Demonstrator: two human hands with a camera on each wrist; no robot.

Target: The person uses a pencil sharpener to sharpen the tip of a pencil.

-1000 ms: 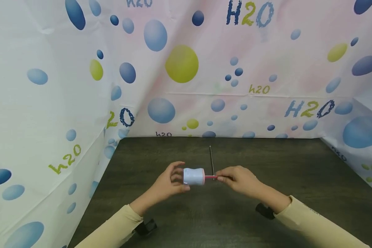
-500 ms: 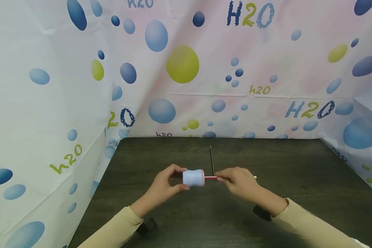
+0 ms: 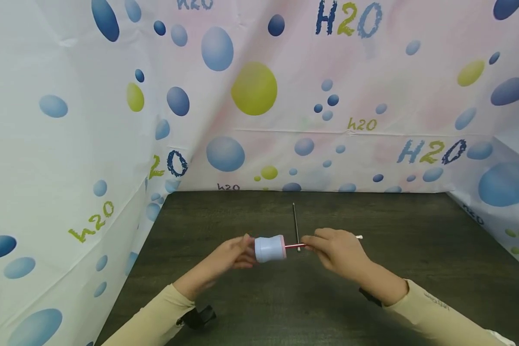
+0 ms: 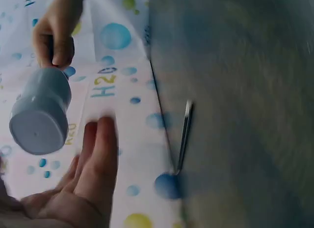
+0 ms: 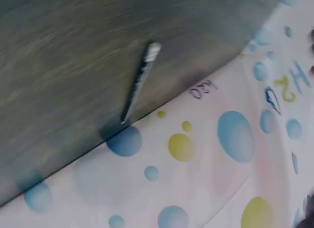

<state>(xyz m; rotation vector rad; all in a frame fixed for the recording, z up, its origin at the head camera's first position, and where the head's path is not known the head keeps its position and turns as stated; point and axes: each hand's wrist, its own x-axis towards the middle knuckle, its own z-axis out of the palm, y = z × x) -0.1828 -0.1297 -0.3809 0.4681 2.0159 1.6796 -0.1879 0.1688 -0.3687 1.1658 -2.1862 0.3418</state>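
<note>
A pale blue, waisted pencil sharpener (image 3: 270, 248) with a pink rim is held sideways above the table on the end of a red pencil (image 3: 294, 246). My right hand (image 3: 339, 252) pinches that pencil, whose white end sticks out behind the hand. My left hand (image 3: 231, 254) is beside the sharpener's left end. In the left wrist view, the fingers of the left hand (image 4: 95, 169) are extended, apart from the sharpener (image 4: 41, 112). A second, dark pencil (image 3: 296, 226) lies on the table behind, its white end toward me.
The dark wood-look table (image 3: 207, 211) meets a white backdrop (image 3: 372, 72) with printed bubbles and H2O lettering at the back and sides. A black wrist camera (image 3: 197, 317) shows under the left sleeve.
My left hand closed on the sharpener half a second ago, then let go and turned, its fingers now off it. The right hand's grip has stayed on the red pencil, which tilts slightly.
</note>
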